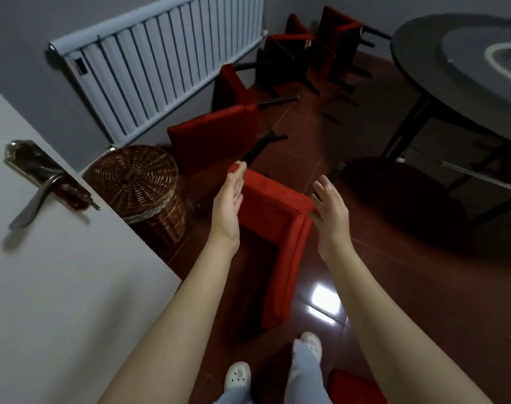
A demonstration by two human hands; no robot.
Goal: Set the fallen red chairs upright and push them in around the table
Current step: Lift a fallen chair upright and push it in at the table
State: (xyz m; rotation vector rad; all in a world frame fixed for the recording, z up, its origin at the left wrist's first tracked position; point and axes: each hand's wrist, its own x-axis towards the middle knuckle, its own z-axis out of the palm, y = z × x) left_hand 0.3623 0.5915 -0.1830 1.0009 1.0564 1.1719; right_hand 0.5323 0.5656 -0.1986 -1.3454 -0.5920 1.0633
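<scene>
Holding left hand (228, 202) and right hand (330, 211) spread and empty at either side of nearest toppled plush red chair (286, 252) on glossy tiles (365, 272), round wicker basket (137, 182) and door (59, 272) crowding left, dark round table (408, 62) right.

Air above the nearest fallen chair (277, 225) is free; left hand (228, 205) and right hand (331, 214) flank it, fingers straight. Left side tight: door (59, 287) and wicker basket (137, 182) just beside it. A second fallen chair (213, 135) lies right behind, black legs jutting into the lane. Further back, more chairs (280, 45) heaped along the radiator (166, 62). Open floor (379, 258) on the right, up to the round table (408, 53).
</scene>
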